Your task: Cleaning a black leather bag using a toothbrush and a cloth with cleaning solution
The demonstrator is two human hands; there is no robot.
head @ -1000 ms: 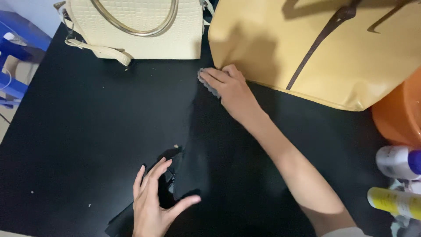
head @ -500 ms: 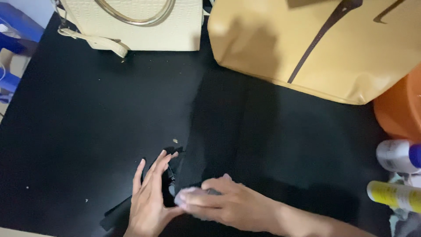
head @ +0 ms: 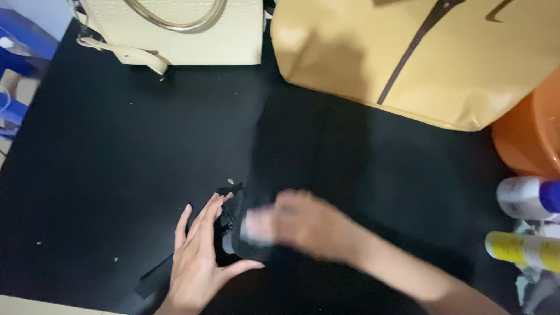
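Left hand (head: 198, 265) lies flat on the black table (head: 116, 151), palm down, fingers (head: 201, 219) extended and slightly spread, thumb angled out to the right. It grips nothing; it presses on a black item (head: 228, 233) of dark fabric or leather. That item sits directly under and just right of the fingertips, touching them.

Right hand (head: 303, 224) is blurred. It lies immediately right of the left hand's fingers, with the black item between the two hands. A pale, whitish object (head: 256, 227), possibly a cloth or pad, shows at its fingertips, against the black item. Whether the right fingers are closed on it or merely resting on it cannot be determined.

Key relation: the black item is nearer the left hand, which pins it; the right hand meets it from the opposite side. A narrow dark strip (head: 156, 279) runs from below the left palm toward the near left, suggesting a long axis slanting from near left to far right. The outline is hard to separate from the equally dark table.

Appearance: matte black, irregular, small folds near the fingertips; a few pale specks lie on the table beside it.

Surroundings: a cream handbag (head: 175, 29) and a tan bag (head: 420, 52) lie well beyond the fingers; an orange tub (head: 528, 140) and two spray bottles (head: 525, 224) stand far right.
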